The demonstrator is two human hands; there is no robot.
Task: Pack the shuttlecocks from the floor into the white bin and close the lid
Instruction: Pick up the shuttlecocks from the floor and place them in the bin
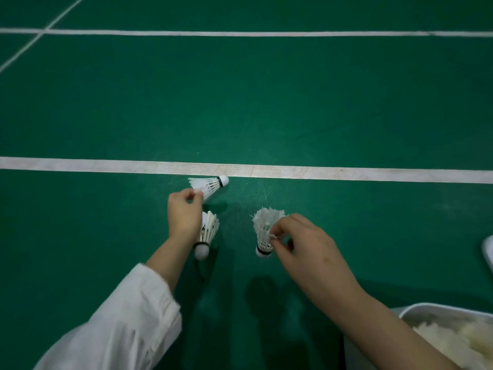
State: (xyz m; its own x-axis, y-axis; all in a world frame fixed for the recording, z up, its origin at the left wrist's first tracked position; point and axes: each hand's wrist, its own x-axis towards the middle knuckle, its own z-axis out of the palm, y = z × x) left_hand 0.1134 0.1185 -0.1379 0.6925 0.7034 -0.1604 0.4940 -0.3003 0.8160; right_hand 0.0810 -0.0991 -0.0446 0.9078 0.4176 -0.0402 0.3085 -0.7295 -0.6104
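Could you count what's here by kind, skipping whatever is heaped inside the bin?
loose shuttlecocks: 3
hands (left hand, right hand): 2
white bin: 1
white object at the right edge: 1
Total: 7

Wide white court line point(346, 174) runs left-right across mid-frame, surface scuffed. Thinner white line point(240, 34) runs parallel farther back. Diagonal line point(21, 51) crosses it top left. Dark shadows point(264, 303) at bottom centre.

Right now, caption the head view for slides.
Left hand pinches the far shuttlecock; right hand pinches the frayed shuttlecock; white bin at right.
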